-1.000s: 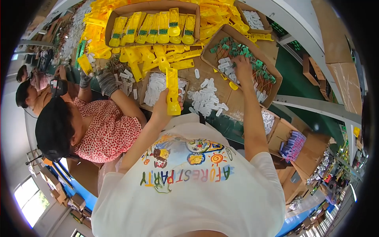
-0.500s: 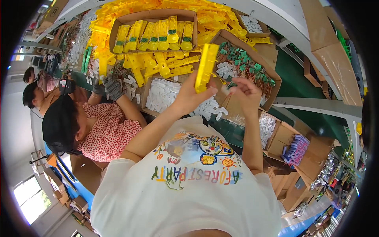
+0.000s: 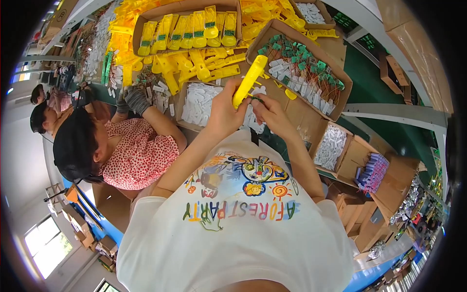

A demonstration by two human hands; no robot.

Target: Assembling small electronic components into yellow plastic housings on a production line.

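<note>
The left forearm slants up and rightward from the lower edge, its left hand [image 3: 226, 112] closed around the lower part of a yellow plastic housing [image 3: 252, 77] that tilts with its top to the right. From the other side the right hand [image 3: 273, 115] bends in, fingers curled, pinching a small dark-green part [image 3: 257, 99] at the housing's lower end. Both hands meet above the white pieces [image 3: 252, 122], left of the cardboard tray [image 3: 342, 100].
</note>
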